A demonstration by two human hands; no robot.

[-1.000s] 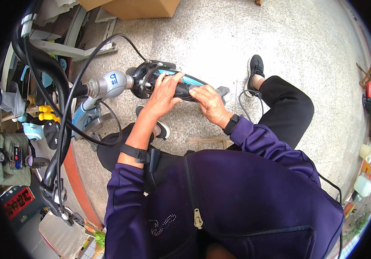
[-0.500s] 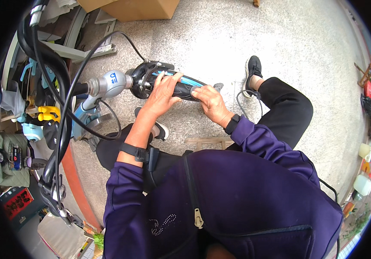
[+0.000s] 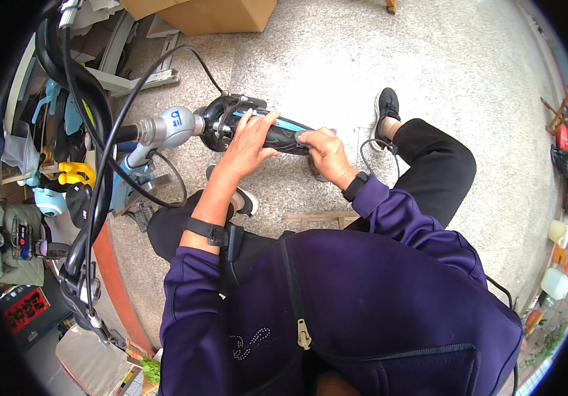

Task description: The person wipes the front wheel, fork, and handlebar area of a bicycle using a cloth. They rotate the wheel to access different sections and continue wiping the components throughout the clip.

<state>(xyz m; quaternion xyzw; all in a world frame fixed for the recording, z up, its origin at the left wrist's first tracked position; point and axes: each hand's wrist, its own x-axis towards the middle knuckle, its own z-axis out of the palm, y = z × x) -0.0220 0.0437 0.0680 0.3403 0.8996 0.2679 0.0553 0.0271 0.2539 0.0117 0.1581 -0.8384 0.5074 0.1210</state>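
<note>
The front wheel of a bicycle has a black tyre [image 3: 282,140] with a blue strip along it, and it lies under both hands. My left hand [image 3: 249,146] grips the tyre near the fork and brake, its fingers over the far side and its thumb on the near side. Farther along the tyre, my right hand [image 3: 329,156] is closed on a small grey cloth [image 3: 303,137], pressing it against the rubber. Part of the cloth is hidden by the fingers. The bicycle's light-grey head tube [image 3: 177,125] is just left of the wheel.
Black cables and handlebars [image 3: 99,152] rise along the left side. A cardboard box [image 3: 211,14] stands on the speckled floor at the far end. Beneath me is a low wooden stool [image 3: 320,218]. Shelves of mixed goods line the left, and containers [image 3: 554,284] line the right.
My right hand has shifted slightly with the cloth along the tyre, its wrist turning a little. The handlebars have moved slightly to the right. My left hand stays on the tyre.
</note>
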